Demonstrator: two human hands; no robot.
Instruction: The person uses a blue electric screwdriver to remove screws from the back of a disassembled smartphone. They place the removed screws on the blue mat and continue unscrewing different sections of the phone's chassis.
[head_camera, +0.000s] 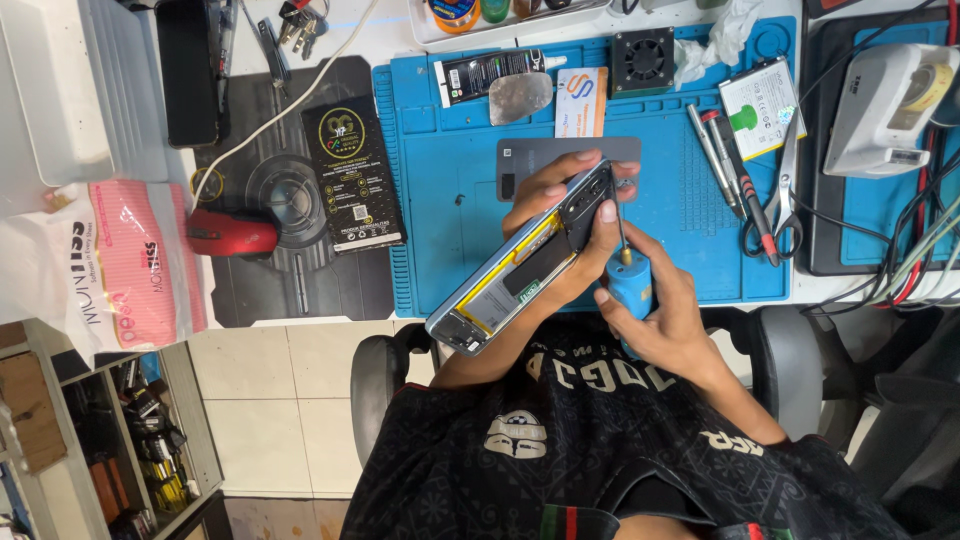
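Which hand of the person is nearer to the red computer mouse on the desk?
The left hand. It holds the opened phone over the blue mat, on the side toward the red mouse. The right hand, gripping the blue screwdriver, is farther from it.

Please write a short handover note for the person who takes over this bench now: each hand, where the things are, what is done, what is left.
Left hand: holds the opened smartphone tilted above the blue repair mat, back side up, yellow battery showing.
Right hand: grips the blue-handled screwdriver, tip at the phone's upper end.
Nearby: grey back cover lies on the mat behind the phone; metal pry tool, tweezers and scissors to the right.
Done: back cover is off.
Left: the screw work at the upper end looks unfinished; I cannot tell how many screws remain.
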